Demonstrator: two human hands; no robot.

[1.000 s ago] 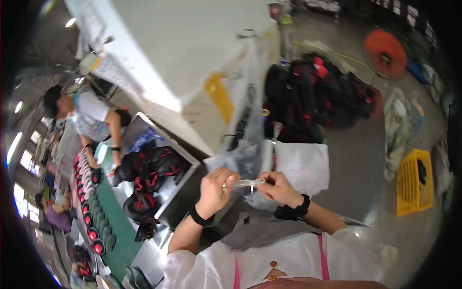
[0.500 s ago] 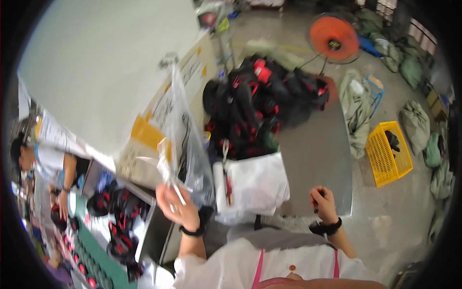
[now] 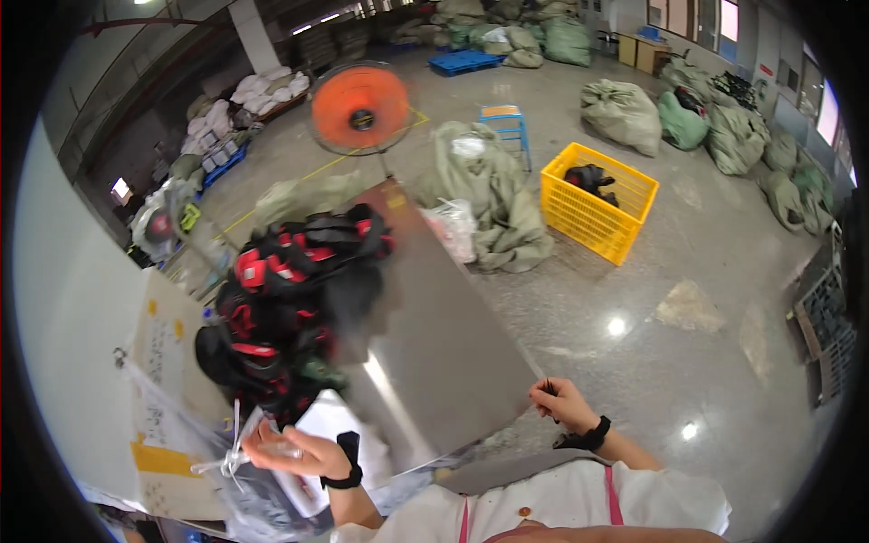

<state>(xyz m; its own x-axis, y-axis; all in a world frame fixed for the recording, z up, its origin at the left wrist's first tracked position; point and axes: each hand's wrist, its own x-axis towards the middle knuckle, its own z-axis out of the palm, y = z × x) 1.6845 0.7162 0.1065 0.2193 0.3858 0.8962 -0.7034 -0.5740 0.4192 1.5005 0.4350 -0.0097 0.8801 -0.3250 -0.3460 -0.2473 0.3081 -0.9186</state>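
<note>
While the person's two hands are held well apart over the near end of a metal-topped table (image 3: 453,353), the left hand (image 3: 303,451) is by a clutch of white ties (image 3: 233,462), their loose ends sticking out past the fingertips. Those fingers are half spread and slightly bent; from where I stand I can't tell whether they pinch the ties or merely have them looped about them. Below that hand are a clear plastic bag (image 3: 262,514) and a white sheet (image 3: 333,423), the sheet lying at the table's near left edge.

Over by the near right corner, the right hand (image 3: 566,404) has its fingers closed on a small dark object (image 3: 549,391), too small to make out. Each wrist wears a black band.

On the table's left side sits a heap of black-and-red goods (image 3: 262,348), blurred. Past the right edge, a grey-green sack (image 3: 496,204) slumps on the floor near a yellow plastic crate (image 3: 588,226) with black pieces inside. Farther off are a blue-legged stool (image 3: 502,113) and an orange fan (image 3: 362,95).
</note>
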